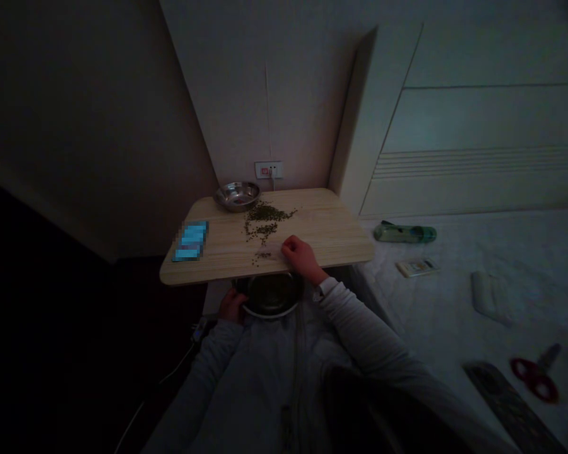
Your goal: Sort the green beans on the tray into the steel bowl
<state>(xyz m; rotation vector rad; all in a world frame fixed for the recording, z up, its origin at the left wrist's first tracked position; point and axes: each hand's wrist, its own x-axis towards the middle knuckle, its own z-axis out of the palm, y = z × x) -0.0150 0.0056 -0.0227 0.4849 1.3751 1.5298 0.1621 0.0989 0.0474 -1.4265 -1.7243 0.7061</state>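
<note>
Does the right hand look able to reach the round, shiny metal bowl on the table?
Likely yes: small dark-green grains lie between the right hand and the bowl, but nothing tall blocks the way.

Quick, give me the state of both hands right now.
Left hand: closed on the side of the bowl.
Right hand: fingers pinched, apparently on a thin see-through piece.

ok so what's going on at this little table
A person's right hand is pinched low over the near edge of the table, beside scattered small green bits, perhaps beans. The left hand holds the side of a round pan just below that edge. A metal bowl sits at the far side, a lit screen at the left.
</note>
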